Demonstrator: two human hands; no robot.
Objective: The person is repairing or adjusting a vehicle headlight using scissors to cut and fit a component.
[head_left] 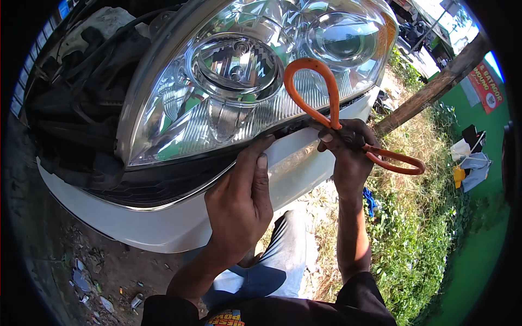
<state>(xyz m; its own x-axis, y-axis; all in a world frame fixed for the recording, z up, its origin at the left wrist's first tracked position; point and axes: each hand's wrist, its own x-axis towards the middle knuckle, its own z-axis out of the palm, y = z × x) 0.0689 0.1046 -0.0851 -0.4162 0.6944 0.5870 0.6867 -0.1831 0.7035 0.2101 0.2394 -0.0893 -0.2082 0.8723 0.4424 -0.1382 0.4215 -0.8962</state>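
Note:
My right hand is closed round the middle of a pair of scissors with large orange loop handles. One loop points up in front of the headlight, the other out to the right; the blades are hidden by the hand. My left hand lies with its fingers stretched out, their tips at the seam under the headlight. Its palm rests against the white bumper. Above both hands is the big clear headlight, with a dark gap along its lower edge.
Black engine-bay parts sit left of the headlight. A wooden post leans at the right, beside grass and a green wall. Litter is scattered on the ground at lower left. My jeans-clad leg is below the bumper.

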